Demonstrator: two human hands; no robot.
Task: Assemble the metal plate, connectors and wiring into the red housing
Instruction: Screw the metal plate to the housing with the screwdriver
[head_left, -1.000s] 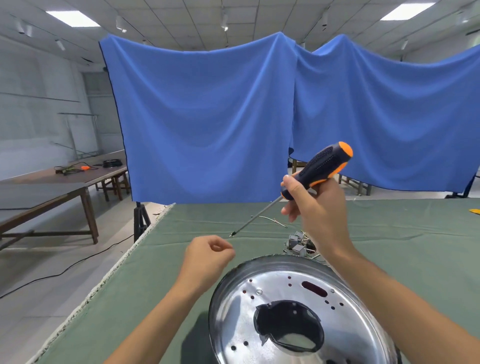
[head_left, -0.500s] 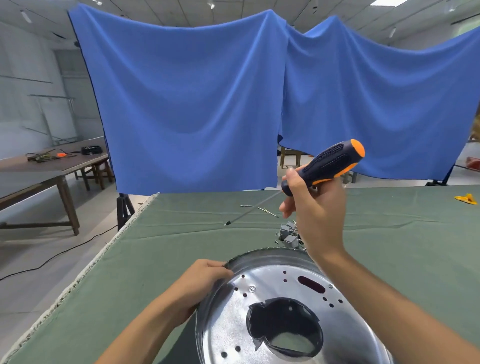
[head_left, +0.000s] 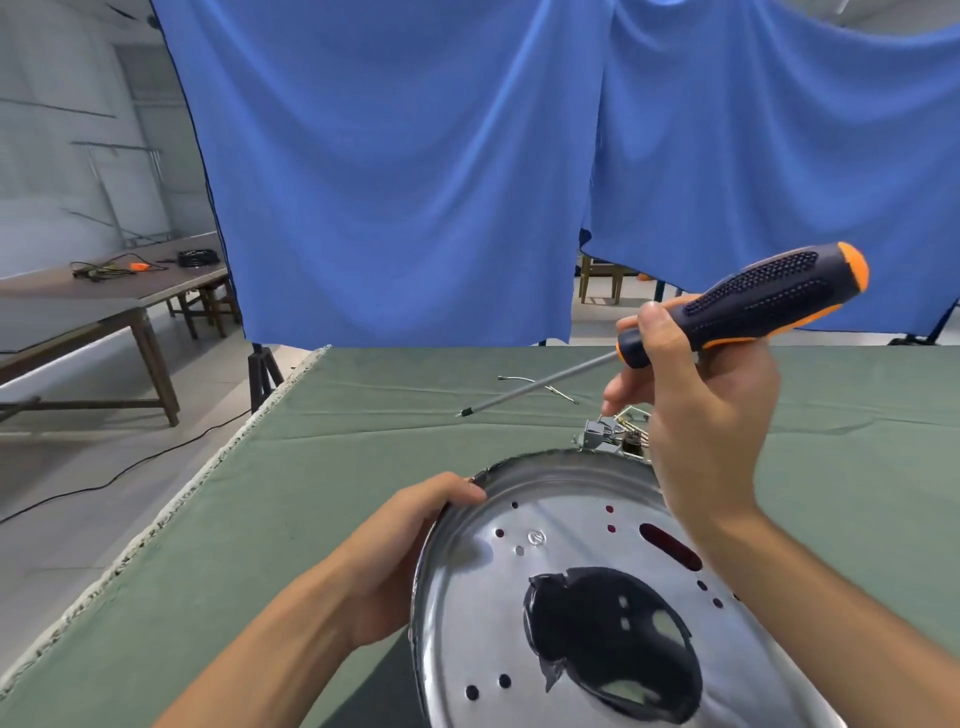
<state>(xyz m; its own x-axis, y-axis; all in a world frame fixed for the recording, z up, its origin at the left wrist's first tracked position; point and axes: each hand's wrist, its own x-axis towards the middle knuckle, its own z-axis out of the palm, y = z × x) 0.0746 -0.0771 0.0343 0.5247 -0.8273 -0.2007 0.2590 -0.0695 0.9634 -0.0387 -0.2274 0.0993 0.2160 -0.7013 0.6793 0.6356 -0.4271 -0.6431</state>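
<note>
A round shiny metal plate (head_left: 483, 597) with a large dark centre opening and several small holes lies in front of me on the green table. Red shows through its slot and some holes. My left hand (head_left: 410, 540) grips the plate's left rim. My right hand (head_left: 701, 415) holds a black and orange screwdriver (head_left: 753, 306) above the plate's far edge, its shaft pointing left and down. Grey connectors with wiring (head_left: 608, 434) sit just behind the plate, partly hidden by my right hand.
A thin loose wire (head_left: 535, 384) lies on the green cloth table (head_left: 311, 493) beyond the plate. The table's left edge runs diagonally. Blue curtains (head_left: 415, 182) hang behind. Wooden tables (head_left: 104, 301) stand at far left, a cable on the floor.
My left hand dropped from a raised fist onto the plate's left rim and holds it. The right hand with the screwdriver stayed raised; my view tilted down closer to the plate.
</note>
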